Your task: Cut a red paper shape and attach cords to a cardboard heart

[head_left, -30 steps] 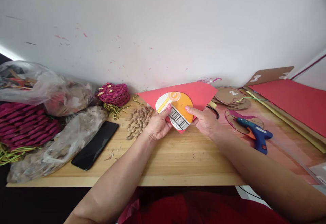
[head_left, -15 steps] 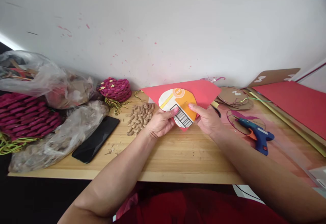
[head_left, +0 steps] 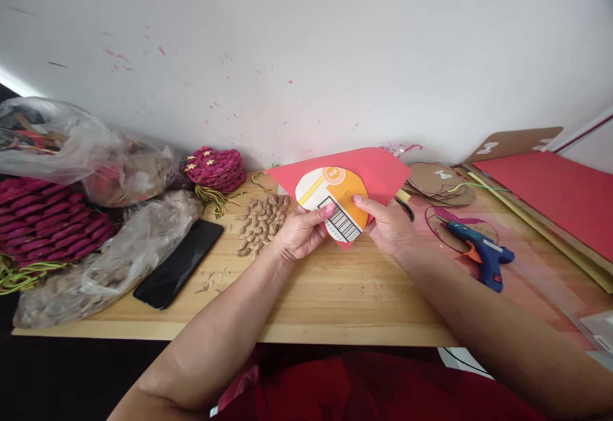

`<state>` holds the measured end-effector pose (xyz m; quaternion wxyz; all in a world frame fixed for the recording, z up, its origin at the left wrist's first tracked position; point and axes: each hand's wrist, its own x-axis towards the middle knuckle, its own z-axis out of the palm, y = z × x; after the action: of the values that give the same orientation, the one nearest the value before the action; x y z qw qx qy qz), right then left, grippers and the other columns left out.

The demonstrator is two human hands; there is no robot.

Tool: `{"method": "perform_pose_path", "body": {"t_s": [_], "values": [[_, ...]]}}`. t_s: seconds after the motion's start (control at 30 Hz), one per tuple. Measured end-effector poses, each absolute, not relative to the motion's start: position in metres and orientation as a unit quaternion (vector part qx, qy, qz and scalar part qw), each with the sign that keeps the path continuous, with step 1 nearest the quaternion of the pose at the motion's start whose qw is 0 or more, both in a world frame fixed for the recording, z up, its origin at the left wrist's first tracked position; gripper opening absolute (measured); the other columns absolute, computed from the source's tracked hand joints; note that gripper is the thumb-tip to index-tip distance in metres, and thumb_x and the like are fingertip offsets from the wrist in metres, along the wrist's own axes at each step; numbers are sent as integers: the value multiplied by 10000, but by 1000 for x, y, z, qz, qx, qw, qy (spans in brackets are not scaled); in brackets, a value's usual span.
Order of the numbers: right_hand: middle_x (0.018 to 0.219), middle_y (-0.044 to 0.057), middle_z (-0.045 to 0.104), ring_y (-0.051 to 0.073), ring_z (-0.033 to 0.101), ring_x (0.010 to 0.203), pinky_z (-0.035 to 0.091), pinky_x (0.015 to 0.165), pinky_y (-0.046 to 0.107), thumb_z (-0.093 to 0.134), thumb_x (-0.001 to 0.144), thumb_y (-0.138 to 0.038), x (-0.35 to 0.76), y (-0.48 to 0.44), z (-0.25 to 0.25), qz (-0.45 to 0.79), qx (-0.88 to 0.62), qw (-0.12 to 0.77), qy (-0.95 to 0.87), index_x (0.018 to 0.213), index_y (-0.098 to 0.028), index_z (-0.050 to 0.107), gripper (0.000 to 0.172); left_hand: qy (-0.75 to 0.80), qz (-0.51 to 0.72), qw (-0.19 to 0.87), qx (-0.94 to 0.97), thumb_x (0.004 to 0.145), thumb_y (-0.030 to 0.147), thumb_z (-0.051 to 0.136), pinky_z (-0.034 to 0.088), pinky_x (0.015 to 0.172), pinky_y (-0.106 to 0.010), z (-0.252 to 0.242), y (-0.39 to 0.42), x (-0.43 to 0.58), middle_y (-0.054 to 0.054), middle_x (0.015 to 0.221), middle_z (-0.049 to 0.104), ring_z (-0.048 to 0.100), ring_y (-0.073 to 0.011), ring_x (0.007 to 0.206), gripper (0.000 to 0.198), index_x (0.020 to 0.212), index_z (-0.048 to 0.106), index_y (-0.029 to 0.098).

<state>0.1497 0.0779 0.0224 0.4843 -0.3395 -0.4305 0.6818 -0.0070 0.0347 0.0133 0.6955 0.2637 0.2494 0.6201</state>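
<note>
Both hands hold a rounded cardboard cutout (head_left: 352, 184), orange and white with a printed barcode, against a sheet of red paper (head_left: 383, 168) behind it. My left hand (head_left: 301, 232) grips the lower left edge, thumb on the barcode side. On the right edge, my right hand (head_left: 390, 223) pinches with its thumb on the orange part. The fingers behind the paper are mostly hidden. A pile of peanuts in shells (head_left: 261, 223) lies on the table just left of my left hand. The black handle of a tool (head_left: 406, 209) shows partly beyond my right hand.
A blue glue gun (head_left: 491, 255) rests on the right, near brown cardboard cutouts (head_left: 438, 181) and a large red sheet (head_left: 550, 191). At left are a black phone (head_left: 179, 264), plastic bags (head_left: 119, 267) and magenta woven crafts (head_left: 220, 168). A wall (head_left: 306, 57) stands behind.
Both hands keep the cutout and red paper in nearly the same place. The cutout and paper tilt very slightly, and the whole view has shifted a little.
</note>
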Motion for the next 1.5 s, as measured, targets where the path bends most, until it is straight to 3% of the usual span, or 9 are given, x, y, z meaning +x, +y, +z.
{"method": "perform_pose_path", "body": {"t_s": [0.17, 0.5, 0.67, 0.97, 1.17, 1.33, 1.5], "values": [[1107, 27, 771, 295, 712, 1047, 597, 767, 401, 873, 663, -288, 150, 80, 16, 691, -330, 495, -410, 1022, -250, 680, 410, 258, 637, 686, 238, 711, 125, 848, 475, 1123, -466, 13, 35, -2, -87, 1115, 778, 689, -294, 1166, 479, 1167, 706, 164], [1103, 50, 779, 302, 731, 1011, 599, 792, 428, 882, 623, -260, 146, 81, 5, 705, -309, 502, -395, 1123, -242, 697, 534, 266, 660, 672, 205, 786, 161, 792, 445, 1155, -435, 10, 35, 3, -86, 1210, 751, 646, -280, 1242, 521, 1287, 656, 195], [1105, 65, 776, 294, 734, 978, 590, 764, 414, 866, 659, -313, 145, 83, 0, 689, -312, 516, -403, 1059, -219, 697, 444, 275, 662, 669, 196, 833, 148, 743, 456, 1150, -423, 11, 36, 2, -95, 1219, 748, 647, -275, 1243, 445, 1271, 669, 181], [956, 42, 791, 255, 734, 923, 559, 893, 419, 881, 610, -279, 144, 86, -2, 672, -290, 537, -420, 964, -207, 701, 403, 307, 674, 651, 168, 884, 116, 678, 496, 1109, -410, 13, 40, 2, -116, 1226, 742, 682, -260, 1189, 410, 1290, 654, 163], [922, 33, 785, 231, 729, 843, 568, 794, 377, 893, 608, -324, 144, 85, -1, 653, -290, 546, -437, 922, -204, 718, 380, 321, 663, 660, 147, 907, 108, 633, 500, 1105, -410, 13, 41, 0, -127, 1220, 743, 693, -257, 1169, 400, 1305, 647, 148], [737, 11, 720, 146, 613, 532, 465, 459, 263, 862, 660, -420, 150, 90, 1, 640, -324, 514, -470, 885, -183, 686, 371, 325, 659, 661, 152, 932, 117, 597, 504, 1098, -392, 17, 42, -6, -129, 1182, 757, 725, -232, 1103, 386, 1315, 638, 135], [843, -5, 686, 114, 590, 575, 420, 437, 210, 770, 759, -465, 168, 111, 10, 542, -378, 616, -430, 1019, -225, 622, 383, 340, 685, 632, 124, 924, 75, 580, 502, 1097, -398, 19, 47, -12, -108, 1167, 766, 725, -227, 1105, 447, 1356, 614, 185]]}}
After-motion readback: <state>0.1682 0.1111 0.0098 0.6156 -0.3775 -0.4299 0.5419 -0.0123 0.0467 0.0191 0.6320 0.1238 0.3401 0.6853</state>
